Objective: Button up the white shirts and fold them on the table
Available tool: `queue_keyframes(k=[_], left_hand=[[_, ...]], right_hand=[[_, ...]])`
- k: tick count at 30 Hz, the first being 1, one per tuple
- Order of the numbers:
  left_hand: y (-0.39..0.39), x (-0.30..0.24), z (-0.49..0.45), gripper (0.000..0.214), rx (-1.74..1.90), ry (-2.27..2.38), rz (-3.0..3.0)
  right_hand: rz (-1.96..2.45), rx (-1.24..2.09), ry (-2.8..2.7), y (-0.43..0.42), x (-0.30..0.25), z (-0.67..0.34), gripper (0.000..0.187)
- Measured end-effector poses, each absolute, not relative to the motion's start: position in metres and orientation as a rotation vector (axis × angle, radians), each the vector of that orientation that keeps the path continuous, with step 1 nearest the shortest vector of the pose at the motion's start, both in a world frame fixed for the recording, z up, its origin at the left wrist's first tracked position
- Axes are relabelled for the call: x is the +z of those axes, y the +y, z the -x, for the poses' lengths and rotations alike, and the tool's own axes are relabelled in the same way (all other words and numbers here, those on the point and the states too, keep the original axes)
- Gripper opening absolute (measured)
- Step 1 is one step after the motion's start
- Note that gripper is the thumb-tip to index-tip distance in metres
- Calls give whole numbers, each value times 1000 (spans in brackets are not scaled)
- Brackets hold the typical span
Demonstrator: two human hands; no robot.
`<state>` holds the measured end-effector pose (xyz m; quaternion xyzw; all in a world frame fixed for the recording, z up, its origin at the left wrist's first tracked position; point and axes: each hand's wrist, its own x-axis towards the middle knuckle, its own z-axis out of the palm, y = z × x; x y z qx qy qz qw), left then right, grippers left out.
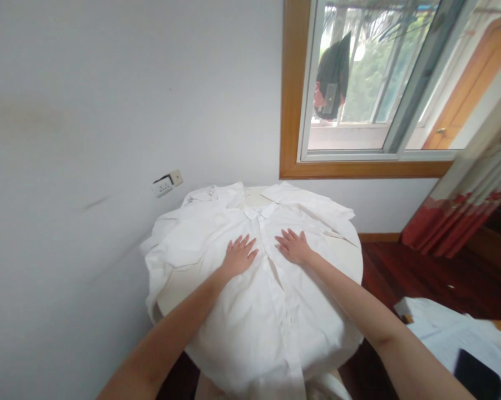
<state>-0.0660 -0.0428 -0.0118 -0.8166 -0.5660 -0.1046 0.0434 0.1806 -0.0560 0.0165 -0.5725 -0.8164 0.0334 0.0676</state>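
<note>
A white button-front shirt (250,311) lies spread face up over a small round table (352,253), collar toward the wall. My left hand (238,256) rests flat on the shirt's chest just left of the button line, fingers stretched out. My right hand (292,245) lies flat just right of that line, fingers spread. Neither hand holds anything. The sleeves drape over the table's left and far right edges.
A grey wall with a socket (167,183) stands close behind the table. A wood-framed window (358,89) is at the upper right, with a red and white curtain (462,205) beside it. Dark wooden floor (421,278) and a patterned cloth (454,339) lie at right.
</note>
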Motion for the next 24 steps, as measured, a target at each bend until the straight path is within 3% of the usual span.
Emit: queue_keyframes(k=[9,24], left_hand=[[-15,-1,73,62,-232,-1788,2545],[18,-5,97,59,-253,-1780,2424]], right_hand=[[1793,146,-2401,-33,8,-172,69],[1805,124,-2417,-12,11,-165,66]])
